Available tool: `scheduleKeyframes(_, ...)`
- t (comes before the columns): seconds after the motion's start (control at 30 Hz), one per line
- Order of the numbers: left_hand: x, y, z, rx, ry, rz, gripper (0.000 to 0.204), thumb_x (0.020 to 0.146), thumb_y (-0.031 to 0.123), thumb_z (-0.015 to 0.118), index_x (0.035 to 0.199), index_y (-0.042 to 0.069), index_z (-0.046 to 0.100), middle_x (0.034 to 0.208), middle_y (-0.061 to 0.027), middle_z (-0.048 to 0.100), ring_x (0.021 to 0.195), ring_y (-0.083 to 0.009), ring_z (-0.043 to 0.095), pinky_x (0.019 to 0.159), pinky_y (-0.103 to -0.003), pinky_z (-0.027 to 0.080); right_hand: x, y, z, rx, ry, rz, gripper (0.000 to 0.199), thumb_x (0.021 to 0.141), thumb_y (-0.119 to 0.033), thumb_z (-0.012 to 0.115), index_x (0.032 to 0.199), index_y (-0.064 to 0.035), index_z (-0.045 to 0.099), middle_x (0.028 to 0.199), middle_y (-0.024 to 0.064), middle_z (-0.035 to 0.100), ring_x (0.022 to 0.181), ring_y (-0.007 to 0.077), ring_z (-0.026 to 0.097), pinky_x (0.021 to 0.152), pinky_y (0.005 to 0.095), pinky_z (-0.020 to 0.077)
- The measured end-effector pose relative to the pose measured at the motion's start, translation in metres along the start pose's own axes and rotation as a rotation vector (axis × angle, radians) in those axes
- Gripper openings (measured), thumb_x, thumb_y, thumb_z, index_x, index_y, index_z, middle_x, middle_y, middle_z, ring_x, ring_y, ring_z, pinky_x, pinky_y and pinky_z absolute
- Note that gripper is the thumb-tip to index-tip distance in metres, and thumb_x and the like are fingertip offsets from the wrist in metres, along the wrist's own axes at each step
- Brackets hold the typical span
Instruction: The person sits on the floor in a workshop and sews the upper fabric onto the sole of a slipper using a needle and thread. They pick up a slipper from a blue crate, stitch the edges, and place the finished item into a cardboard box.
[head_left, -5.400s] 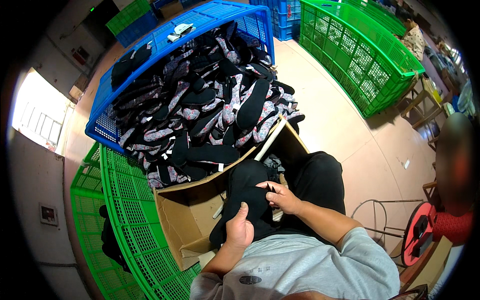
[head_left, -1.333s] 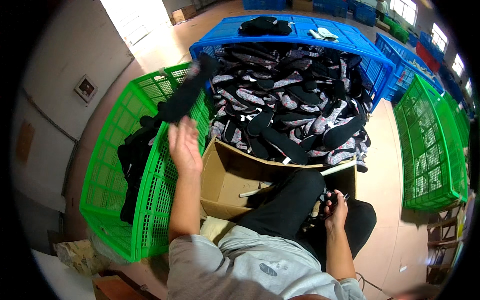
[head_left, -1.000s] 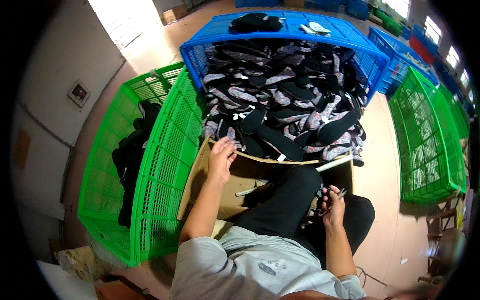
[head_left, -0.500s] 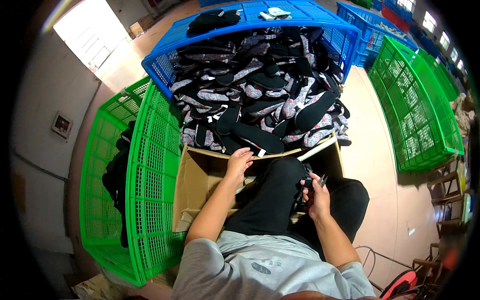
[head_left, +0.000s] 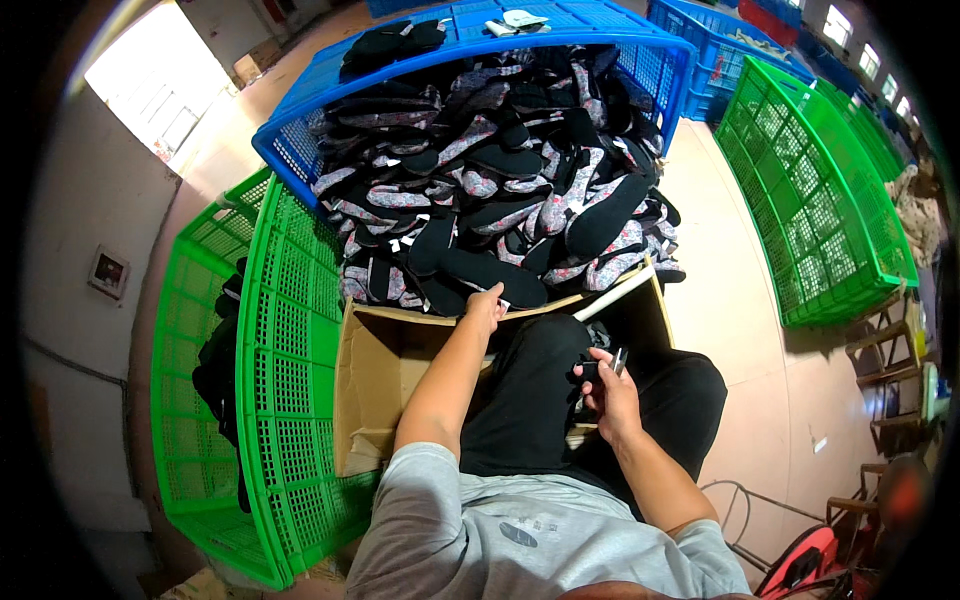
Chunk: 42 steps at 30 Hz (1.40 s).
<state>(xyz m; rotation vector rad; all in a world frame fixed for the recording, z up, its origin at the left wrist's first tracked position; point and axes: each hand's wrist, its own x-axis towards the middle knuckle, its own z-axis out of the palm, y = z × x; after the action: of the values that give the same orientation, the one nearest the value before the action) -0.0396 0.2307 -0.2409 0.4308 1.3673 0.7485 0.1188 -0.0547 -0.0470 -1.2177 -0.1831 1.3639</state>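
Observation:
A large heap of slippers (head_left: 480, 190) with black soles and grey-pink floral fabric spills from a blue crate lying on its side. At the near edge of the heap, my left hand (head_left: 486, 306) is closed on the edge of a black-soled slipper (head_left: 497, 279), its fingertips partly hidden. Over my lap, my right hand (head_left: 614, 402) is closed around small metal snips (head_left: 620, 359), blades pointing up. Something small and black also shows at its fingers, not clear in kind. Below the heap, around my legs, is an open cardboard box (head_left: 372, 385).
The blue crate (head_left: 275, 140) bears black items on its upper side. Green crates (head_left: 290, 400) stand close on my left, with black pieces in one. Another green crate (head_left: 800, 200) is at the right. A white tube (head_left: 615, 293) lies across the box's corner.
My left hand has reached forward and closed on the slipper's edge. My right hand still has the snips, now turned more upright. The whole view has shifted slightly.

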Motion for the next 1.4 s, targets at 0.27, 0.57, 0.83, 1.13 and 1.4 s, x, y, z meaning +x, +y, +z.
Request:
scheduleKeyframes(0.27, 0.042, 0.021, -0.024, -0.206, 0.244, -0.016, 0.039, 0.075, 0.012, 0.082, 0.108, 0.002, 0.062, 0.109, -0.0129, 0.064, 0.090, -0.0281, 0.062, 0.069, -0.041, 0.051, 0.001, 0.007, 0.011, -0.028, -0.106, 0.027, 0.030, 0.103, -0.022, 0.045, 0.130, -0.0090, 0.053, 0.096, 0.0079, 0.068, 0.064, 0.0070, 0.052, 0.050, 0.0199, 0.0356)
scheduleKeyframes(0.57, -0.126, 0.077, -0.024, 0.045, -0.319, 0.420, 0.025, 0.081, 0.005, 0.065, 0.105, 0.002, 0.060, 0.099, -0.0068, 0.065, 0.089, -0.0196, 0.062, 0.083, -0.032, 0.050, 0.001, -0.003, -0.003, -0.018, -0.016, -0.007, 0.021, 0.099, -0.019, 0.051, 0.117, -0.0107, 0.057, 0.094, 0.0064, 0.070, 0.062, 0.0058, 0.054, 0.046, 0.0184, 0.0323)
scheduleKeyframes(0.83, -0.304, 0.082, -0.051, 1.292, -0.200, 1.202, 0.024, 0.072, 0.013, 0.070, 0.087, 0.002, 0.055, 0.081, -0.0120, 0.051, 0.073, -0.0306, 0.054, 0.066, -0.040, 0.046, -0.003, -0.009, -0.005, -0.039, -0.055, -0.049, 0.029, 0.098, -0.025, 0.057, 0.123, -0.0101, 0.057, 0.099, 0.0038, 0.071, 0.068, 0.0046, 0.059, 0.046, 0.0161, 0.0306)
scheduleKeyframes(1.13, -0.374, 0.017, -0.043, 1.751, -0.494, 1.566, 0.015, 0.072, 0.013, 0.064, 0.082, 0.009, 0.053, 0.081, -0.0077, 0.050, 0.073, -0.0247, 0.053, 0.060, -0.036, 0.044, -0.002, -0.007, -0.007, -0.074, -0.032, -0.032, 0.037, 0.094, -0.032, 0.062, 0.125, -0.0129, 0.056, 0.085, -0.0058, 0.061, 0.069, 0.0035, 0.058, 0.049, 0.0176, 0.0291)
scheduleKeyframes(1.4, -0.388, 0.004, -0.045, 1.794, -0.755, 1.462, 0.013, 0.076, 0.013, 0.060, 0.088, 0.008, 0.060, 0.082, -0.0070, 0.055, 0.074, -0.0237, 0.056, 0.063, -0.035, 0.047, -0.003, -0.010, -0.011, -0.143, -0.036, 0.049, 0.039, 0.087, -0.013, 0.061, 0.125, -0.0122, 0.057, 0.069, -0.0060, 0.047, 0.052, 0.0043, 0.038, 0.047, 0.0200, 0.0279)
